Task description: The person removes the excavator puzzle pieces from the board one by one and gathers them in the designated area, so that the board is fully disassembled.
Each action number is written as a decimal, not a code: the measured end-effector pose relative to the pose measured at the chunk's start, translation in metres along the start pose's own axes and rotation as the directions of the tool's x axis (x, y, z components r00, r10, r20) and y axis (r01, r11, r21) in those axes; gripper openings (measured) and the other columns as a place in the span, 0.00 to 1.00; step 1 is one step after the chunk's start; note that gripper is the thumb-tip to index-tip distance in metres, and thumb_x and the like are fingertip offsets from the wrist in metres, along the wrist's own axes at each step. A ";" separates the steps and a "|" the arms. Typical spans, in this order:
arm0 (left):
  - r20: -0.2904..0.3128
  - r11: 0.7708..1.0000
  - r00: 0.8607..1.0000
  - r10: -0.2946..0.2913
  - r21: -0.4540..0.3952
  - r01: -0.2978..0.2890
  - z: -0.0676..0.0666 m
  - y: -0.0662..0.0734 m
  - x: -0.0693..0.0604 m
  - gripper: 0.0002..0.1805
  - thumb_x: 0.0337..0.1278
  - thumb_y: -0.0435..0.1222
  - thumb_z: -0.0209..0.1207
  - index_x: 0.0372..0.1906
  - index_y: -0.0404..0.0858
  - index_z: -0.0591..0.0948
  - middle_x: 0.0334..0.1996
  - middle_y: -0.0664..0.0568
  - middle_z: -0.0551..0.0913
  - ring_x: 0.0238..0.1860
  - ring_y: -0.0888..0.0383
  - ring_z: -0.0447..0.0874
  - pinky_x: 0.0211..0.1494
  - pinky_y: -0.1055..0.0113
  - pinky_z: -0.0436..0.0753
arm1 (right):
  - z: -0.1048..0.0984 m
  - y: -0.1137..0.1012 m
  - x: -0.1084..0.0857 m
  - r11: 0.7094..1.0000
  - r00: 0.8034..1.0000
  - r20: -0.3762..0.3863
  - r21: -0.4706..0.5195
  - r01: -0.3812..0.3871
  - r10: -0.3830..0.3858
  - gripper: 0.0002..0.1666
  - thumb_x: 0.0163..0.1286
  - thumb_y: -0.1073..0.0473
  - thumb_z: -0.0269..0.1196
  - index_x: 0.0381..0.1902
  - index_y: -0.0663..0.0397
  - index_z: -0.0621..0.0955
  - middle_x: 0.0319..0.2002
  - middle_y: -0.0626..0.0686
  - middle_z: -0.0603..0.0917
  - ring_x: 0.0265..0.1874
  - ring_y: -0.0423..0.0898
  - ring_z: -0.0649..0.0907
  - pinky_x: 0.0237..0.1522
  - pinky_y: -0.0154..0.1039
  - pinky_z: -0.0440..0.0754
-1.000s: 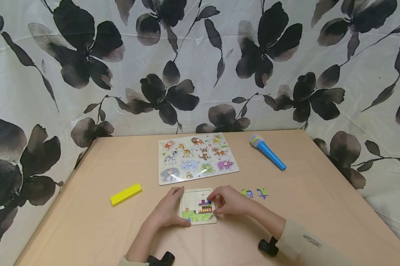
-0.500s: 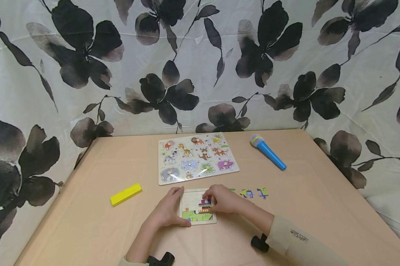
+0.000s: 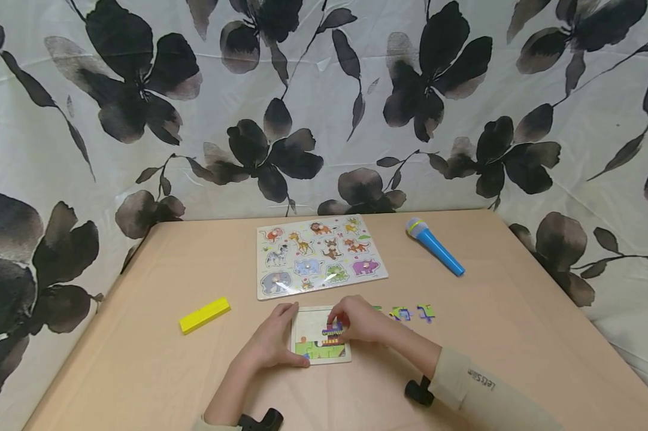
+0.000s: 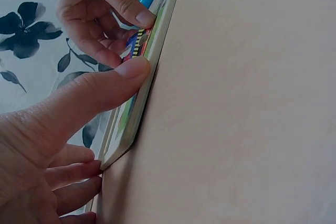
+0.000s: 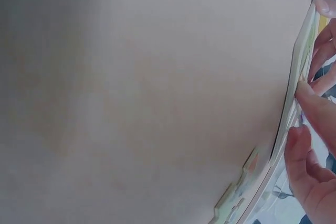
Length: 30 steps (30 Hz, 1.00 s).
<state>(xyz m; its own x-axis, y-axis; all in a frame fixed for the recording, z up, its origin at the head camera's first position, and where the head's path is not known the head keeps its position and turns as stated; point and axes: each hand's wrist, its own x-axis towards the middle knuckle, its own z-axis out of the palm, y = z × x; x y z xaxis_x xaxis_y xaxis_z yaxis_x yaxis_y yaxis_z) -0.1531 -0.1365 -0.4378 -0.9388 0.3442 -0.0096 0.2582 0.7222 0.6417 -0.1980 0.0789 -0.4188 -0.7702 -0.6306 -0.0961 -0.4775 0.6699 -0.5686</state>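
Note:
A small jigsaw board [image 3: 309,320] with a light frame lies on the table, green pieces along its bottom and a red, yellow-striped and purple picture at right. My left hand [image 3: 272,338] grips its left side, thumb at the bottom edge and fingers at the upper left corner. At the board's right side my right hand [image 3: 359,322] pinches a puzzle piece [image 3: 335,327] over the picture; the fingers hide much of it. In the left wrist view, the right thumb touches the picture [image 4: 139,43] and the other fingers curl beside it.
Loose puzzle pieces [image 3: 400,313] lie right of the board, one partly behind the right hand. An animal puzzle board [image 3: 321,256] lies farther back, with a blue toy microphone [image 3: 437,248] to its right. A yellow block [image 3: 204,315] lies at left.
My right hand has moved slightly left and inward over the board's picture, uncovering another loose piece behind it. The left hand and the board have stayed in place.

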 end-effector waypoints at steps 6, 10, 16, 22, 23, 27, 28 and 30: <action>-0.004 1.000 1.000 0.004 0.006 -0.004 0.000 0.000 0.001 0.61 0.17 0.47 0.78 0.64 0.25 0.61 0.60 0.39 0.64 0.58 0.43 0.67 0.61 0.50 0.69 | -0.003 0.001 0.000 0.998 0.999 0.002 0.058 0.037 -0.037 0.16 0.44 0.65 0.74 0.34 0.57 0.84 0.24 0.47 0.75 0.24 0.41 0.72 0.23 0.29 0.72; -0.003 1.000 1.000 -0.002 0.009 0.002 0.001 0.000 0.002 0.61 0.17 0.48 0.78 0.64 0.25 0.61 0.60 0.39 0.64 0.58 0.42 0.67 0.60 0.50 0.69 | -0.004 0.002 -0.002 0.996 1.000 0.003 0.084 0.023 -0.023 0.19 0.45 0.65 0.73 0.38 0.61 0.83 0.25 0.48 0.76 0.22 0.40 0.72 0.22 0.29 0.73; -0.004 1.000 1.000 0.001 0.015 -0.001 0.001 0.000 0.001 0.61 0.17 0.47 0.78 0.64 0.25 0.61 0.60 0.39 0.64 0.58 0.42 0.67 0.60 0.51 0.69 | -0.005 0.006 -0.005 0.994 0.999 -0.031 0.106 0.027 -0.023 0.20 0.46 0.65 0.72 0.40 0.60 0.83 0.26 0.48 0.75 0.22 0.40 0.73 0.23 0.29 0.74; 0.002 1.000 1.000 -0.016 0.000 0.016 0.001 0.000 0.002 0.62 0.17 0.46 0.78 0.65 0.26 0.60 0.61 0.39 0.63 0.59 0.42 0.65 0.61 0.50 0.68 | -0.011 0.012 -0.016 0.991 0.998 -0.066 0.128 0.028 -0.019 0.17 0.47 0.65 0.72 0.38 0.58 0.83 0.26 0.48 0.75 0.23 0.41 0.74 0.23 0.30 0.76; 0.002 1.000 1.000 -0.017 -0.001 0.017 0.001 0.000 0.002 0.62 0.17 0.46 0.78 0.65 0.26 0.60 0.61 0.39 0.63 0.59 0.41 0.65 0.61 0.50 0.67 | -0.012 0.013 -0.018 0.991 0.997 -0.071 0.134 0.026 -0.016 0.17 0.47 0.65 0.72 0.39 0.58 0.83 0.26 0.48 0.75 0.24 0.42 0.75 0.24 0.30 0.77; 0.002 1.000 1.000 -0.019 -0.003 0.019 0.001 0.000 0.002 0.62 0.17 0.46 0.78 0.65 0.26 0.60 0.61 0.39 0.63 0.59 0.41 0.65 0.61 0.50 0.68 | -0.019 0.018 -0.028 0.990 0.995 -0.097 0.140 0.023 -0.009 0.17 0.48 0.65 0.71 0.39 0.56 0.83 0.29 0.47 0.76 0.25 0.42 0.75 0.25 0.31 0.78; 0.004 1.000 1.000 -0.020 -0.003 0.020 0.001 0.000 0.002 0.62 0.17 0.46 0.78 0.65 0.26 0.60 0.61 0.39 0.63 0.59 0.41 0.65 0.61 0.50 0.67 | -0.021 0.020 -0.031 0.990 0.995 -0.104 0.139 0.025 -0.010 0.17 0.48 0.65 0.71 0.39 0.56 0.83 0.30 0.47 0.77 0.26 0.42 0.75 0.26 0.30 0.78; 0.005 1.000 1.000 -0.018 -0.004 0.018 0.001 -0.001 0.002 0.62 0.16 0.46 0.78 0.65 0.26 0.60 0.61 0.39 0.63 0.59 0.41 0.65 0.61 0.50 0.68 | -0.025 0.023 -0.036 0.991 0.993 -0.116 0.132 0.030 -0.015 0.17 0.47 0.65 0.71 0.39 0.56 0.83 0.31 0.46 0.78 0.26 0.43 0.75 0.26 0.30 0.79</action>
<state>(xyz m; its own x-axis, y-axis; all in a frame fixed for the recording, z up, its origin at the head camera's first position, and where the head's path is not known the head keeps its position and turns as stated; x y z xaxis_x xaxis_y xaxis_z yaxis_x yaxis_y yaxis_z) -0.1548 -0.1359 -0.4387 -0.9421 0.3344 -0.0245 0.2409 0.7260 0.6441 -0.1916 0.1266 -0.4079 -0.8069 -0.5906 0.0079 -0.4405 0.5928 -0.6742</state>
